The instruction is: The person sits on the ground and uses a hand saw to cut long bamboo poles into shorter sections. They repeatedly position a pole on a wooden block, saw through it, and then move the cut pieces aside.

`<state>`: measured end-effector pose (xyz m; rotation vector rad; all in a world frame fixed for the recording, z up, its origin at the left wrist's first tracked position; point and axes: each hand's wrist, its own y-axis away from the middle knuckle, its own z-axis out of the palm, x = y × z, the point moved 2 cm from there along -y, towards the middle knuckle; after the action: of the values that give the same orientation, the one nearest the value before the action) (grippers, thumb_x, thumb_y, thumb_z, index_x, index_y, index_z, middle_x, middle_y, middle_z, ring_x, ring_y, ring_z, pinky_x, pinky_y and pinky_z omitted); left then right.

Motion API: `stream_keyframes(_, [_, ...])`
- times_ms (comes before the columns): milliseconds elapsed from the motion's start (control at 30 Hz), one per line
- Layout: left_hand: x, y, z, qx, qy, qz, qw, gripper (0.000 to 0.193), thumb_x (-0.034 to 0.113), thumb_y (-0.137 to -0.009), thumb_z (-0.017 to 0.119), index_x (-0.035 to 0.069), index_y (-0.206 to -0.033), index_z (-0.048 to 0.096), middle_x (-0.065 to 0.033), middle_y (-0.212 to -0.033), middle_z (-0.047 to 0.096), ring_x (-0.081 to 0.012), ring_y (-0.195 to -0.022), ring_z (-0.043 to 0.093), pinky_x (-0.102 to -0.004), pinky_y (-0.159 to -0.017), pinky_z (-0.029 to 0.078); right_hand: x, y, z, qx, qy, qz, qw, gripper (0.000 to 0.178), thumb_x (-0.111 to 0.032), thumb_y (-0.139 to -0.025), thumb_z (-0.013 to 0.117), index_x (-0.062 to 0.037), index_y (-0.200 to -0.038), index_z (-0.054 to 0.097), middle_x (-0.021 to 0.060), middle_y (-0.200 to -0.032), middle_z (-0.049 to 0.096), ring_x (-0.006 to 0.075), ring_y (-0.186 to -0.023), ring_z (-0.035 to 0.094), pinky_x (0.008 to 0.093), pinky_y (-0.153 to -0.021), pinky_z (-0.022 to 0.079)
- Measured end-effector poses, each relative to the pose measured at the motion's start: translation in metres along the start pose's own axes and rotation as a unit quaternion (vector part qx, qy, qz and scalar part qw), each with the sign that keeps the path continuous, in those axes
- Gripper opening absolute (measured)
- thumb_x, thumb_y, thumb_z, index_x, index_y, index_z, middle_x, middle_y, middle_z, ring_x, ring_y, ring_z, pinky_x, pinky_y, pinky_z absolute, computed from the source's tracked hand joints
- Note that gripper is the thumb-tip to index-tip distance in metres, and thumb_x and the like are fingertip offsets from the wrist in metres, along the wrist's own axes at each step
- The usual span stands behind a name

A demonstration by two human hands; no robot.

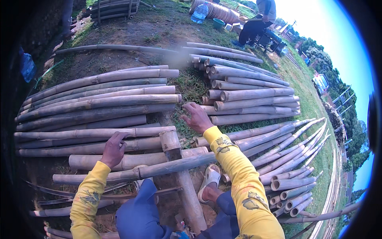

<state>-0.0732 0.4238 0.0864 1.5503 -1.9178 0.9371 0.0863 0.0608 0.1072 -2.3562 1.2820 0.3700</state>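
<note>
My left hand [114, 150] is over the bamboo poles at the left, its fingers loosely apart beside a long pale pole [79, 134]; I cannot tell whether it touches. My right hand [197, 118] reaches out above the gap between two bamboo stacks, thumb and fingers spread, holding nothing. A long bamboo pole [171, 167] lies slantwise below both hands, passing under my right forearm. It crosses a thick upright-looking bamboo post [187, 197] between my legs. A shorter, thick bamboo piece [135, 160] lies just beyond that pole.
Bamboo stacks lie at the left [99, 101] and right [254, 95], with cut ends [296, 195] at the lower right. Farther off are a water bottle [199, 14], a green basin [218, 24], a dark machine [270, 41] and a person [267, 10].
</note>
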Motion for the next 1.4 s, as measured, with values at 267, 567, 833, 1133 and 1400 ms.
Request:
stream_keyframes(267, [0.102,-0.01,0.024,-0.175,-0.108,0.053,0.977,0.016,0.013,-0.095,0.062,0.005,-0.101,0.074,-0.0182,-0.091,0.073,-0.0393,-0.086,0.07,-0.0466,-0.08,0.055,-0.045,0.201,-0.177,0.006,0.148,0.183,0.972,0.022,-0.019,-0.1,0.052,-0.0072,-0.114,0.064,0.0236,-0.074,0.067,0.0454,-0.078,0.068,0.0559,-0.082,0.052])
stream_keyframes(567, [0.202,-0.033,0.042,-0.226,-0.164,0.198,0.94,0.045,0.043,-0.108,0.049,0.004,-0.114,0.07,-0.0215,-0.107,0.071,-0.0433,-0.102,0.065,-0.0504,-0.088,0.051,-0.129,0.347,-0.216,0.282,-0.048,0.226,0.931,0.042,0.002,-0.089,0.065,-0.0009,-0.131,0.062,0.0158,-0.119,0.067,0.0241,-0.096,0.072,0.0342,-0.08,0.058])
stream_keyframes(833, [0.213,-0.091,0.157,-0.297,-0.303,0.204,0.882,0.035,0.032,-0.093,0.069,0.006,-0.116,0.071,-0.0161,-0.109,0.073,-0.0375,-0.106,0.068,-0.0495,-0.091,0.053,-0.12,0.372,-0.208,0.359,-0.03,0.238,0.902,0.039,0.003,-0.088,0.068,0.0012,-0.127,0.065,0.0151,-0.111,0.069,0.0228,-0.084,0.072,0.0321,-0.074,0.057])
stream_keyframes(1133, [0.201,-0.068,0.347,-0.224,-0.237,0.126,0.937,0.085,0.055,-0.07,0.087,-0.003,-0.125,0.06,-0.0217,-0.123,0.067,-0.0379,-0.116,0.066,-0.0477,-0.102,0.053,-0.129,0.363,-0.21,0.301,-0.037,0.211,0.929,0.049,0.002,-0.084,0.067,0.0001,-0.132,0.061,0.0127,-0.1,0.069,0.0256,-0.077,0.07,0.0345,-0.073,0.057])
stream_keyframes(1400, [0.185,-0.06,0.397,-0.202,-0.299,0.127,0.924,0.074,0.045,-0.066,0.089,0.001,-0.118,0.061,-0.0201,-0.118,0.069,-0.0346,-0.113,0.068,-0.0441,-0.099,0.054,-0.12,0.37,-0.206,0.288,-0.057,0.24,0.925,0.048,0.0,-0.083,0.069,0.0017,-0.131,0.061,0.0113,-0.091,0.068,0.0238,-0.078,0.069,0.0343,-0.068,0.057])
